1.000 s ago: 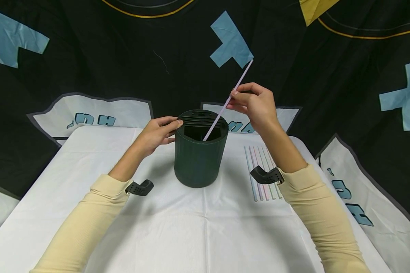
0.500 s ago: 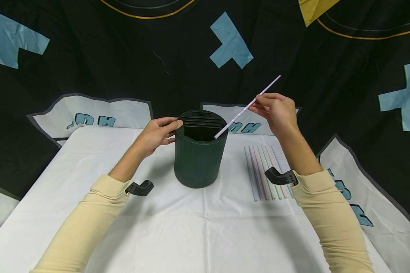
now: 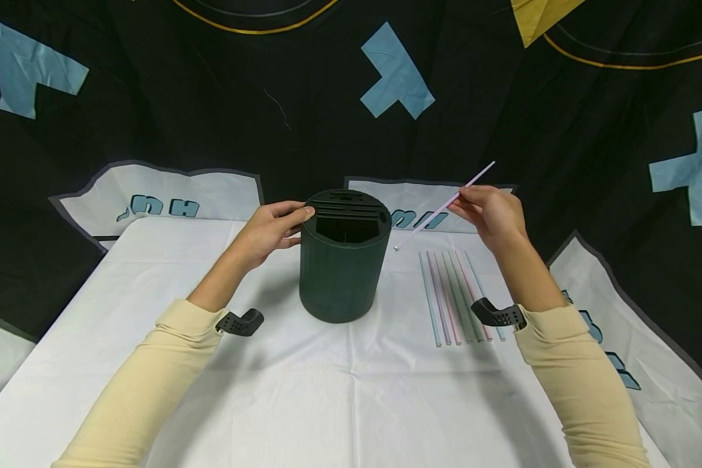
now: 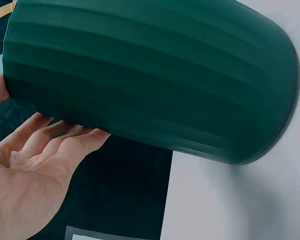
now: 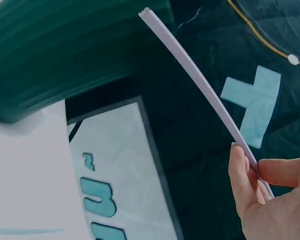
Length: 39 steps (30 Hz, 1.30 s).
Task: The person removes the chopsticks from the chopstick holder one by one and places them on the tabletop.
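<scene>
A dark green bin, with ridged slats and a square opening on top, stands upright on the white-covered table. My left hand holds it by the upper left side, thumb over the rim and fingers against the wall; in the left wrist view these fingers lie along its ridged side. Up to the right of the bin, my right hand pinches a thin lilac straw between thumb and fingertips. The straw slants down toward the bin, its lower end in the air just right of the wall.
Several pastel straws lie side by side on the white tablecloth, right of the bin. A black cloth backdrop with blue and yellow patches hangs behind the table.
My right hand has moved right and down, drawing the lilac straw's lower end out of the bin's opening and past its rim. My left hand has stayed on the bin.
</scene>
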Tool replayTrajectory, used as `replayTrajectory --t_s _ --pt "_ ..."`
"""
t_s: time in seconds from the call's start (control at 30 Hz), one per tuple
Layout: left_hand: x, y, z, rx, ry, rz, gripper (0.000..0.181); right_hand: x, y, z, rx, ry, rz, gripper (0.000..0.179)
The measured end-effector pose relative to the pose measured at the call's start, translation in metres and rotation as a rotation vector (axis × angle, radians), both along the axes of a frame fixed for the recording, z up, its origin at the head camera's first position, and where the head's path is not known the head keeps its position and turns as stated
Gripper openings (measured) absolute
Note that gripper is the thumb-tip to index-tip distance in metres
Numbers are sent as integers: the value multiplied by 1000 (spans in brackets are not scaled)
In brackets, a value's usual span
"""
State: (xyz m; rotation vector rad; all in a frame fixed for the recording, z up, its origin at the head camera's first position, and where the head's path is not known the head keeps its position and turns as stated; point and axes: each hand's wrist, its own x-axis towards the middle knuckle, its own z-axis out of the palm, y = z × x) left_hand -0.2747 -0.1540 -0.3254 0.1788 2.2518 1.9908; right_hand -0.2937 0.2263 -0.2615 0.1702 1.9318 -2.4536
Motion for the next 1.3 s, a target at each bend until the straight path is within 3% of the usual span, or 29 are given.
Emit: replayTrajectory --t_s 0.33,0.63,0.9,1.1,1.3 --pt "1 0 0 5 -4 3 52 -7 9 -40 153 -106 64 18" --pt "0 0 0 4 -5 4 50 -16 9 -76 342 -181 177 47" --pt "0 0 1 19 -6 3 49 -20 9 -103 428 -164 257 46" --pt "0 0 1 23 -6 1 49 -22 8 -117 525 -209 268 48" --pt "0 0 1 24 -11 3 51 -25 7 -130 530 -212 256 45"
